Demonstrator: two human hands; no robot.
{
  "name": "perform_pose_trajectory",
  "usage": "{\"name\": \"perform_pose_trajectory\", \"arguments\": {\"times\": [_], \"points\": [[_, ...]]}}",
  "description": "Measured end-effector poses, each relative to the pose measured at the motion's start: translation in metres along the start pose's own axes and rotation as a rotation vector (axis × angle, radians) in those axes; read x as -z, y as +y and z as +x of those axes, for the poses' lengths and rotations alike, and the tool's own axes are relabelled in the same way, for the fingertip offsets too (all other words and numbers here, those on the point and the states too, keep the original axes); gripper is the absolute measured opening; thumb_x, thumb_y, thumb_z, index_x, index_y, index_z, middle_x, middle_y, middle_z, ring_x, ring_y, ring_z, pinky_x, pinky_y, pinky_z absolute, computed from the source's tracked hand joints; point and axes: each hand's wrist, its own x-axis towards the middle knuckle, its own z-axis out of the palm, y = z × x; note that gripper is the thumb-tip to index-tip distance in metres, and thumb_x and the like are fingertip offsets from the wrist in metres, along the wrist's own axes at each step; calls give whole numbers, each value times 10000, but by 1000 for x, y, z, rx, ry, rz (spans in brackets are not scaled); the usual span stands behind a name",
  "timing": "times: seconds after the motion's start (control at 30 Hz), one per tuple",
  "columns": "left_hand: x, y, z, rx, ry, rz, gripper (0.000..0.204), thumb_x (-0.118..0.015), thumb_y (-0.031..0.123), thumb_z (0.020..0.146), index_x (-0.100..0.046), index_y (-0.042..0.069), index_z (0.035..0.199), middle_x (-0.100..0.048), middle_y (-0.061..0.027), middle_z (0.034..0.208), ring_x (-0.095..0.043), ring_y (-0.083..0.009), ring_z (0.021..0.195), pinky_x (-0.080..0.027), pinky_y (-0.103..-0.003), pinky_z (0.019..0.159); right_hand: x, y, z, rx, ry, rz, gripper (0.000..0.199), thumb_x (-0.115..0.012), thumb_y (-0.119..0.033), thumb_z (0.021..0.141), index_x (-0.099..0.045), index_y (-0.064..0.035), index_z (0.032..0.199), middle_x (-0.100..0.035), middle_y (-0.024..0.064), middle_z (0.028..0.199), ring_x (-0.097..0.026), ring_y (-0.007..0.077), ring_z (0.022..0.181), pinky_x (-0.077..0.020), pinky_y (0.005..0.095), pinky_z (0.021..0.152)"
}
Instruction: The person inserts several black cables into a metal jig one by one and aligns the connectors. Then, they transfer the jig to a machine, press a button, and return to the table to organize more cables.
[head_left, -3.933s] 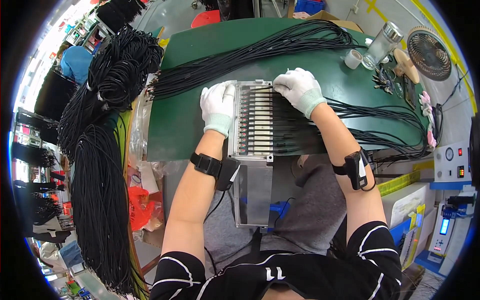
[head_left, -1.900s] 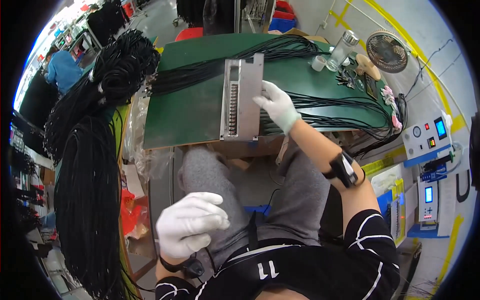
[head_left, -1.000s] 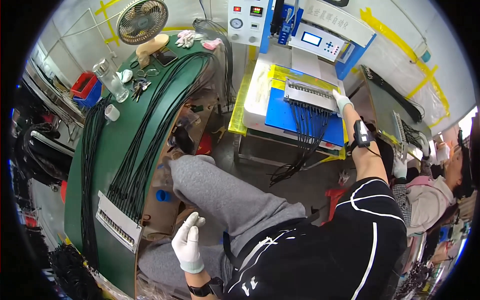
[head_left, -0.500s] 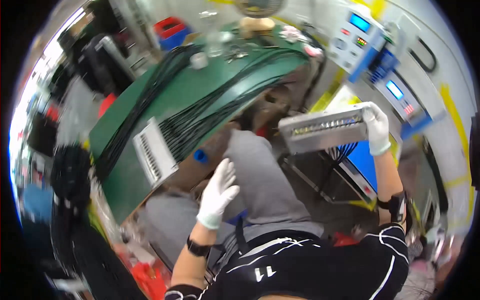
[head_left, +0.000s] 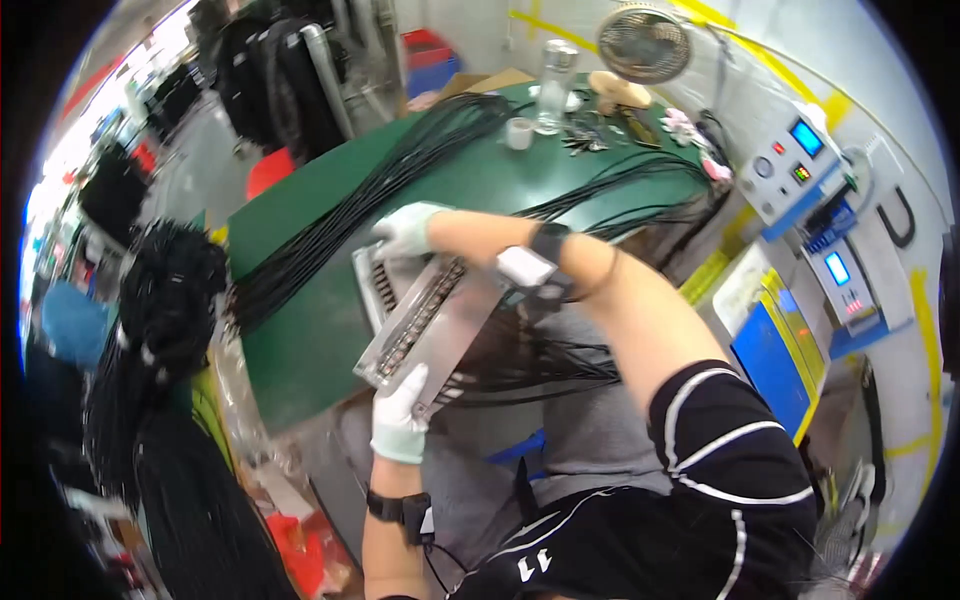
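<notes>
A grey metal fixture plate [head_left: 425, 325], long and studded with a row of small connectors, lies tilted over the near edge of the green table [head_left: 300, 350]. The left hand [head_left: 400, 415], in a white glove, grips the plate's near end, fingers curled around its lower corner. The right hand [head_left: 408, 230], also gloved in white, reaches across the body to the plate's far end, fingers bent over the top edge and closed on it; a dark wrist strap with a pale block [head_left: 535, 268] sits on that forearm just right of the plate. A second ribbed metal plate [head_left: 378, 285] shows just behind the held one, lying on the table. Black cables [head_left: 530, 360] hang in a fan from the plate's right side, over the person's grey-clad lap. More black cables [head_left: 380, 200] run in a long bundle across the table, from left of the plate toward the far corner. Well beyond the plate, at the table's far end, stand a clear bottle [head_left: 555, 85], a small white cup [head_left: 518, 132] and a fan [head_left: 640, 42]. To the right of the plate, well apart, a machine with blue screens [head_left: 815, 200] stands beside the table
</notes>
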Motion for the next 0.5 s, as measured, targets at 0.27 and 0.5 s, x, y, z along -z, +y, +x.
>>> {"name": "perform_pose_trajectory", "arguments": {"times": [0.27, 0.5], "points": [[9, 6, 7, -162, 50, 121, 508, -645, 35, 914, -492, -41, 1393, -621, -186, 1303, -636, -321, 1170, -549, -443, 991, 44, -13, 14, -84, -73, -12, 638, -615, -680, 832, -742, -115, 1100, -715, 171, 1082, -670, 350, 1037, -515, 441, 912], [23, 19, 6, -358, -163, 285, 648, -761, 42, 819, -497, -10, 1408, -610, -147, 1333, -606, -301, 1206, -478, -436, 1062, 106, -30, -170, 98, 475, -110, 505, -726, -591, 788, -709, -110, 940, -703, 42, 861, -678, 311, 770, -533, 419, 689]]}}
